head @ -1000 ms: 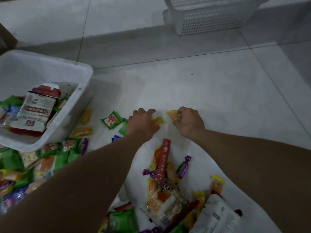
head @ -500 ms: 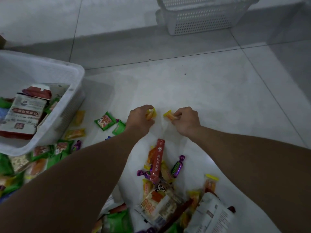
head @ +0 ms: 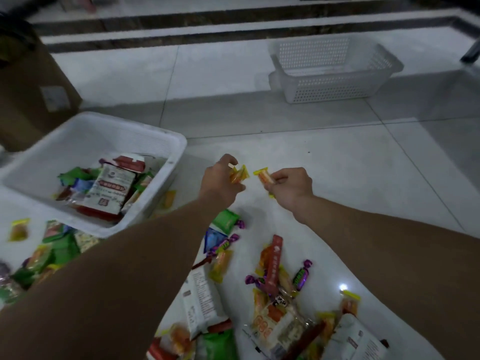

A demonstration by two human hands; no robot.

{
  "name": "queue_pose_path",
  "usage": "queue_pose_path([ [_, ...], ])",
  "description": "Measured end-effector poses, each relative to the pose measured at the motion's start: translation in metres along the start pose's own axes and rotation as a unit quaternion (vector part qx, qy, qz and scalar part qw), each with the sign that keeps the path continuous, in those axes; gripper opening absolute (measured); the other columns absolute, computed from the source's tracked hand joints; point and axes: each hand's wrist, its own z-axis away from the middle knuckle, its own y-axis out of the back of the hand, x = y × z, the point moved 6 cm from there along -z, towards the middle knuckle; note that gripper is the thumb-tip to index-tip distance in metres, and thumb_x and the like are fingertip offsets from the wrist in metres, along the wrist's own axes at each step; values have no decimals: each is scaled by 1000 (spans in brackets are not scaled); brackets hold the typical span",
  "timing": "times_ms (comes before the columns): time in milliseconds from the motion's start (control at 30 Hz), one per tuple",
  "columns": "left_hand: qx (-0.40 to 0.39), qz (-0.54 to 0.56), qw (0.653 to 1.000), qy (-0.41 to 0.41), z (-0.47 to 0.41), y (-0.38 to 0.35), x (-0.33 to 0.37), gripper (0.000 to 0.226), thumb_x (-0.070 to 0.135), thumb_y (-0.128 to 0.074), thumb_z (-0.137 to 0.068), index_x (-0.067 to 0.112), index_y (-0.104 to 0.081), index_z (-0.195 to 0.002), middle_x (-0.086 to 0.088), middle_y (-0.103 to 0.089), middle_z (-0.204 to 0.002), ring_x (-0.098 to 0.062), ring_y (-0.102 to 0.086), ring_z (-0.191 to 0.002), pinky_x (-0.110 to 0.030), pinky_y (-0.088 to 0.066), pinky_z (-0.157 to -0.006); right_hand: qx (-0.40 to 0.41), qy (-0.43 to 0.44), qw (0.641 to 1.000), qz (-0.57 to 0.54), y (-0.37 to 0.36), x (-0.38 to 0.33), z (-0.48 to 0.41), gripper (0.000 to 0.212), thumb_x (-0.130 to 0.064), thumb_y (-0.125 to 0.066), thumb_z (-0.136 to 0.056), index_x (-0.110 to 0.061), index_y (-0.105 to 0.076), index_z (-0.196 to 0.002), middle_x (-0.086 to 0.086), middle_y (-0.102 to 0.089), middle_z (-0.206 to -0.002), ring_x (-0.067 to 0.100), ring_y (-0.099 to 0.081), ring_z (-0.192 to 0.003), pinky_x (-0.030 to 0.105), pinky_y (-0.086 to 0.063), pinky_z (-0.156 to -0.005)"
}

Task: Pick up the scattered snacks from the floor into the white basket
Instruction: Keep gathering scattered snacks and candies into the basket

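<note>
Left hand (head: 220, 181) pinches a yellow-orange candy (head: 239, 174), right hand (head: 292, 187) pinches another wrapped candy (head: 265, 176), both above the floor (head: 337, 165); white basket (head: 145, 141) left, part-filled; snacks (head: 272, 276) scattered below.

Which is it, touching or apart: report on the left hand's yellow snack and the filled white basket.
Apart. The head view shows floor between the yellow snack in the left hand and the white basket.

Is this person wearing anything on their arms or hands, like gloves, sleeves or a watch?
No. The left hand and right hand are bare: no gloves, no rings that I can see. The left forearm and right forearm show no sleeve, watch or band.
</note>
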Motion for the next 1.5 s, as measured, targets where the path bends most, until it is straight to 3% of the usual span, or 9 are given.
queue_pose_path([
  [200, 53, -12, 998, 13, 1, 81, -26, 41, 15, -80, -73, 17, -53, -104, -6, -62, -101, -24, -57, -91, -36, -52, -80, -42, 63, 997, 17, -49, -66, 23, 21, -11, -77, -78, -13, -72, -99, 3, -65, -90, 15, -62, -81, 21, -48, -69],
  [400, 98, -31, 994, 30, 11, 153, -76, 39, 14, -80, -71, 13, -56, -102, -5, -64, -94, -21, -54, -82, -26, -42, -67, -96, 109, 988, 48, -121, -114, 49, 14, -13, -77, -79, -12, -73, -93, 0, -65, -80, 17, -65, -83, 27, -53, -77],
  [500, 108, -40, 992, 48, 17, 180, -106, 39, 10, -77, -70, 13, -57, -103, -9, -65, -98, -28, -59, -90, -34, -50, -74, -108, 116, 986, 45, -151, -132, 55, 18, -16, -78, -78, -10, -74, -95, 4, -68, -89, 20, -66, -91, 32, -55, -85],
  [600, 96, -44, 992, 66, 22, 201, -135, 44, 11, -78, -72, 13, -57, -110, -6, -62, -106, -25, -57, -96, -31, -48, -78, -110, 124, 984, 62, -177, -143, 58, 26, -16, -79, -77, -9, -73, -101, 7, -70, -102, 21, -65, -99, 35, -53, -93],
  [767, 44, -45, 993, 96, 28, 208, -170, 48, 14, -81, -71, 14, -57, -112, -9, -59, -114, -20, -52, -89, -30, -46, -73, -124, 125, 979, 98, -201, -149, 63, 33, -15, -78, -78, -10, -70, -110, 6, -67, -108, 19, -62, -102, 27, -50, -92],
  [967, -8, -52, 996, 66, 29, 202, -180, 46, 20, -82, -71, 19, -62, -112, -3, -58, -115, -23, -56, -103, -28, -44, -75, -139, 116, 977, 117, -224, -150, 69, 21, -14, -77, -79, -13, -72, -100, 1, -65, -97, 15, -60, -92, 23, -45, -78],
  [1133, -30, -25, 998, 56, 29, 202, -177, 48, 21, -86, -66, 17, -63, -109, 0, -65, -110, -16, -61, -91, -25, -46, -70, -135, 111, 978, 113, -234, -147, 72, 18, -15, -76, -80, -14, -71, -98, 5, -66, -108, 20, -62, -101, 27, -50, -85],
  [1300, -25, -32, 997, 61, 34, 210, -181, 54, 21, -85, -67, 14, -62, -115, -1, -63, -115, -15, -58, -99, -26, -45, -79, -131, 101, 980, 113, -238, -143, 77, 20, -14, -76, -79, -14, -71, -99, 6, -67, -113, 20, -62, -104, 30, -50, -93],
  [1500, -17, -81, 995, 59, 42, 214, -181, 59, 31, -83, -68, 17, -60, -121, -2, -62, -121, -21, -56, -112, -34, -48, -92, -117, 124, 980, 103, -239, -141, 80, 22, -22, -75, -81, -12, -70, -100, 2, -67, -102, 17, -62, -95, 26, -48, -84],
])
